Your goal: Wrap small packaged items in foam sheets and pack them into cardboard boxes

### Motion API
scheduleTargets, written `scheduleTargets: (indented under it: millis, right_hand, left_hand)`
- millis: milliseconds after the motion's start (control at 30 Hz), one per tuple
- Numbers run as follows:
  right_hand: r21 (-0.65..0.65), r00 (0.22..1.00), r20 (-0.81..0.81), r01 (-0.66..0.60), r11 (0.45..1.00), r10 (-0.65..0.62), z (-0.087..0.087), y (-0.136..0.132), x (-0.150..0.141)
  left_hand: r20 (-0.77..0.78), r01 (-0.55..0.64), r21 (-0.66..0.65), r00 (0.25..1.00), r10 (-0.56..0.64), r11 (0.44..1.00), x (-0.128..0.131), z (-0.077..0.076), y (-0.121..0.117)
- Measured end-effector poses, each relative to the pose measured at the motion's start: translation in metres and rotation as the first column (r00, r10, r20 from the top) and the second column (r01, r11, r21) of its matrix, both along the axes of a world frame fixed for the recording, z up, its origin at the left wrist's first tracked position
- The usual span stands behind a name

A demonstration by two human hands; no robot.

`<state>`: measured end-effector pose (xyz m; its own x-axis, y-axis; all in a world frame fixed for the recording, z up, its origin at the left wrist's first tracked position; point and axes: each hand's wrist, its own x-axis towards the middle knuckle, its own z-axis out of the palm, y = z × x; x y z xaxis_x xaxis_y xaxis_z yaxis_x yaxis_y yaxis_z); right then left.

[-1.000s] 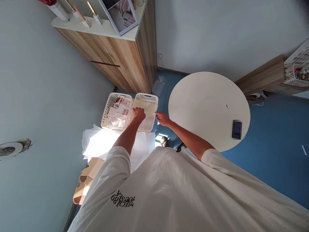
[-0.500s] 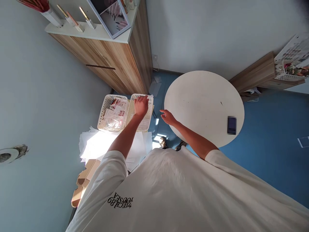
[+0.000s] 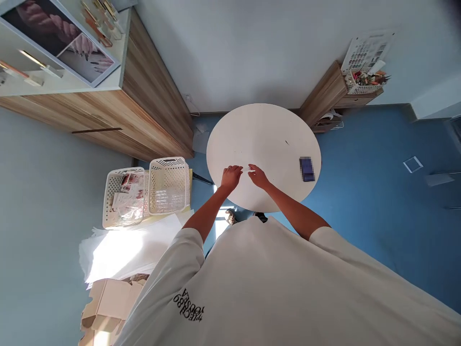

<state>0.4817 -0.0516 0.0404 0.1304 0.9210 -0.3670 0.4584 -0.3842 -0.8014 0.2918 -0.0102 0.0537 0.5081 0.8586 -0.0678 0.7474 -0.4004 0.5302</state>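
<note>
My left hand (image 3: pixel 231 177) is over the near side of the round white table (image 3: pixel 259 125), its fingers closed on a small whitish, see-through piece (image 3: pixel 246 169). From the other side, my right hand (image 3: pixel 258 176) pinches the end of the same piece between thumb and fingers. It is too small for me to make out its kind. To the left, a white plastic basket (image 3: pixel 152 186) holds clear plastic pieces. Beside it, a second white basket (image 3: pixel 108 197) is filled with packets in clear wrap and printed cards.
On the table's right side lies a dark blurred-out object (image 3: pixel 307 169). A wooden cabinet (image 3: pixel 151 86) stands at the back left with a framed picture (image 3: pixel 86 60) on top. White sheets (image 3: pixel 158 245) and cardboard boxes (image 3: pixel 111 302) lie at lower left.
My left hand has left the basket and moved right, over the table, with the whitish piece. My right hand has met it there. The view has swung to the right.
</note>
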Motion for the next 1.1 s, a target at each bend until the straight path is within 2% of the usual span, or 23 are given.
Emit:
scheduleTargets:
  millis: [133,233,333,467,600,767,867,967,1033,1100]
  right_hand:
    - [-0.106,1.0,0.009,0.02,0.994,-0.019,-0.009,-0.018,0.059]
    - [-0.161,1.0,0.001,-0.013,0.987,0.013,-0.021,-0.026,0.098]
    - [-0.205,0.999,-0.009,-0.048,0.978,0.047,-0.037,-0.032,0.128]
    - [-0.245,0.998,-0.023,-0.068,0.967,0.064,-0.055,-0.037,0.153]
    - [-0.231,0.996,-0.05,-0.085,0.969,0.076,-0.068,-0.042,0.165]
    - [-0.216,0.993,-0.111,-0.07,0.974,0.047,-0.076,-0.047,0.172]
    - [-0.192,0.997,-0.078,-0.02,0.981,0.005,-0.078,-0.053,0.175]
    - [-0.202,0.997,-0.076,-0.014,0.979,-0.002,-0.078,-0.061,0.177]
    - [-0.217,0.997,-0.077,-0.026,0.976,0.009,-0.077,-0.066,0.176]
    - [-0.226,0.997,-0.071,-0.037,0.973,0.021,-0.076,-0.07,0.173]
  left_hand:
    - [-0.023,0.035,-0.069,0.999,-0.037,0.997,0.064,-0.021,-0.024]
    - [-0.048,0.063,-0.111,0.997,-0.068,0.992,0.103,-0.037,-0.038]
    - [-0.094,0.075,-0.157,0.991,-0.091,0.985,0.133,-0.051,-0.048]
    - [-0.134,0.062,-0.199,0.987,-0.09,0.978,0.16,-0.067,-0.063]
    - [-0.141,0.05,-0.261,0.986,-0.09,0.964,0.175,-0.077,-0.077]
    - [-0.085,0.046,-0.308,0.994,-0.075,0.95,0.174,-0.081,-0.084]
    - [-0.068,-0.09,-0.319,0.995,0.072,0.943,0.168,-0.082,-0.081]
    - [-0.038,-0.28,-0.398,0.957,0.289,0.874,0.164,-0.085,-0.077]
    - [-0.014,-0.331,-0.465,0.93,0.366,0.821,0.164,-0.087,-0.075]
    - [0.01,-0.318,-0.521,0.925,0.379,0.792,0.165,-0.088,-0.075]
